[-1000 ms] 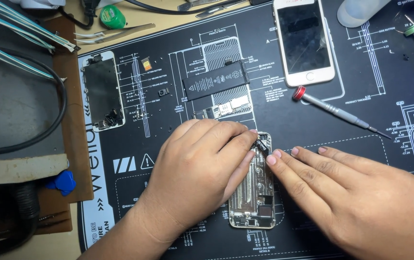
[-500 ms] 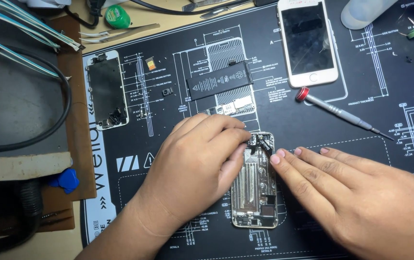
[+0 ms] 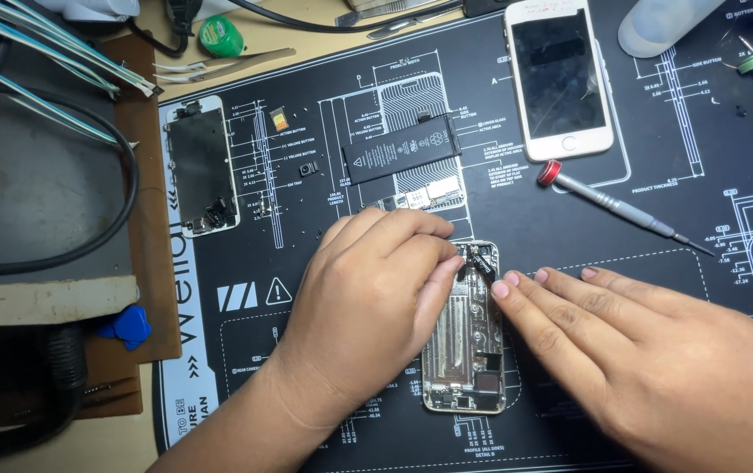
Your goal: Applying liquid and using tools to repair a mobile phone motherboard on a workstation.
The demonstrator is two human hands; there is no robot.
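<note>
Near the black printed repair mat's [image 3: 657,289] front edge, opened silver metal phone shell [image 3: 468,350] lying lengthwise front-to-back — left hand [image 3: 367,315] pinching small black part [image 3: 481,261] at its far end, right hand [image 3: 657,350] flat, fingers spread, alongside.

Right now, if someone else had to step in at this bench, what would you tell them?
Left hand rests on the opened phone shell, fingertips at a small black part near its top end.
Right hand lies flat beside it, fingertips touching its edge.
Already out on the mat: battery, screen panel.
Screwdriver lies unused.
Left: boards remain inside the shell.
</note>
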